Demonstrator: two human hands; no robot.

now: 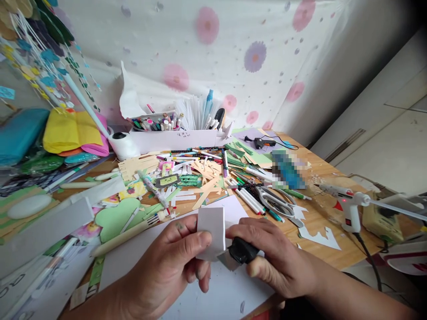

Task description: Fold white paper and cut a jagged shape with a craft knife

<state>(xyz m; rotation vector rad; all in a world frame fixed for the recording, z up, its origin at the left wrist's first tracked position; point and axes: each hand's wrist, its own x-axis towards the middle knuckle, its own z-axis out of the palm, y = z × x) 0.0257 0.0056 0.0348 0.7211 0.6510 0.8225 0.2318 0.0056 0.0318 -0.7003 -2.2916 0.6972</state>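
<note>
My left hand [163,266] pinches a small white block [213,222], which looks like foam board, between thumb and fingers and holds it upright. In my right hand [280,255] is a cutter knife [245,250] with a black handle and a wide grey blade. The blade slants down to the left, close beside the block's lower right edge; whether it touches cannot be made out. Beneath both hands lies a large white sheet [216,302] with a few dark marks.
Scissors [273,202], several markers [248,198] and paper strips [210,178] clutter the wooden table beyond the hands. A white glue gun [348,206] stands at right, its cord hanging down. Behind, a white box [173,138] holds pens; a black glue gun [263,142] lies nearby.
</note>
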